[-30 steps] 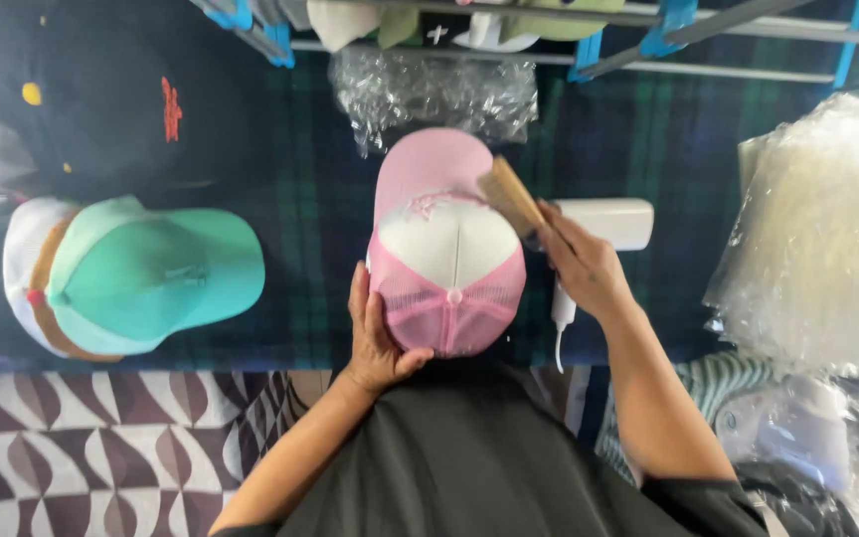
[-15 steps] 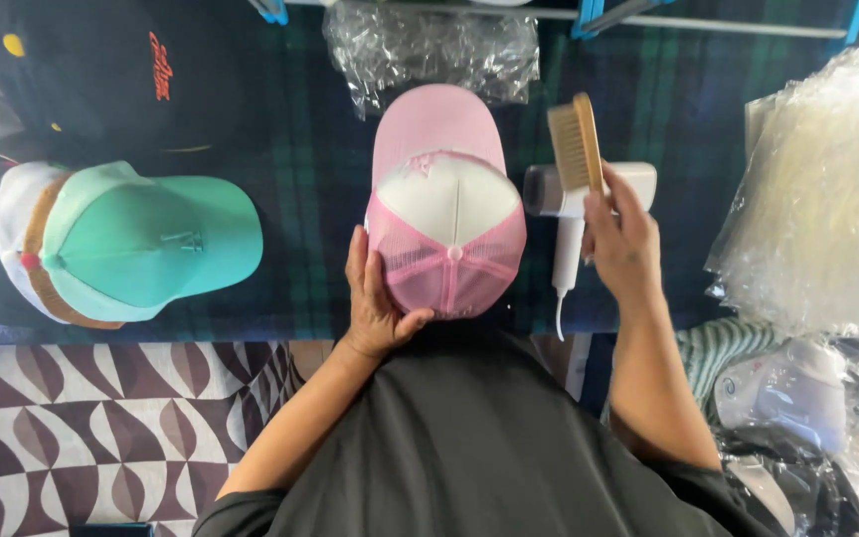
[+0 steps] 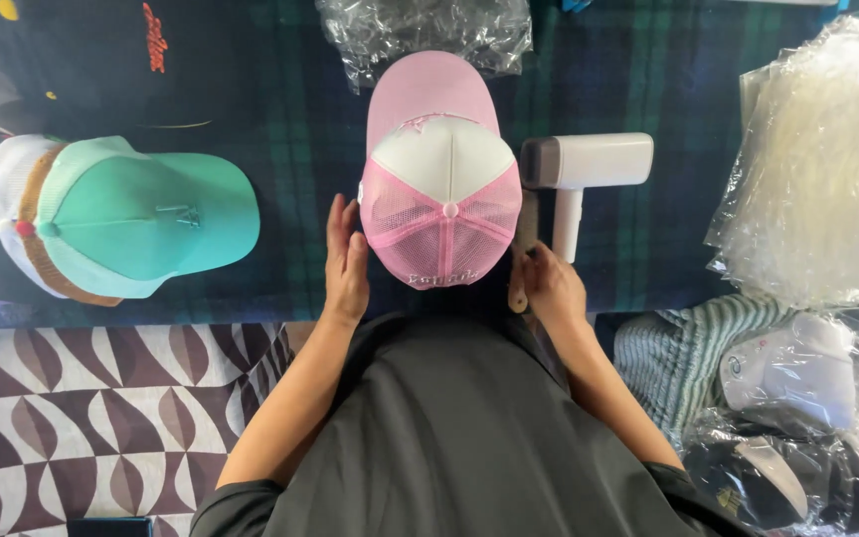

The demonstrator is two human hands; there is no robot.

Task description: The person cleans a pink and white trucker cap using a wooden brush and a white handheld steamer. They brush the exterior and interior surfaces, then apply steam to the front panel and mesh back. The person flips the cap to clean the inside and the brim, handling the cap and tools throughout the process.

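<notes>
A pink and white mesh-back cap (image 3: 439,169) lies on the dark plaid table cover (image 3: 290,129), its brim pointing away from me. My left hand (image 3: 345,264) rests flat against the cap's left rear side. My right hand (image 3: 552,288) is closed on a wooden brush (image 3: 523,239), which lies low along the cap's right rear edge. The cap partly hides the brush. A white handheld appliance (image 3: 584,164) lies just right of the cap, its handle next to my right hand.
A teal cap stacked on other caps (image 3: 141,214) sits at the left. A dark garment (image 3: 72,60) lies at the top left and a crumpled clear bag (image 3: 425,35) behind the pink cap. Clear bags (image 3: 827,169) pile up at the right, with bagged caps (image 3: 787,368) below.
My right hand brought the brush down from its raised spot beside the cap to the cap's right rear edge. My left hand stayed on the cap's left side.
</notes>
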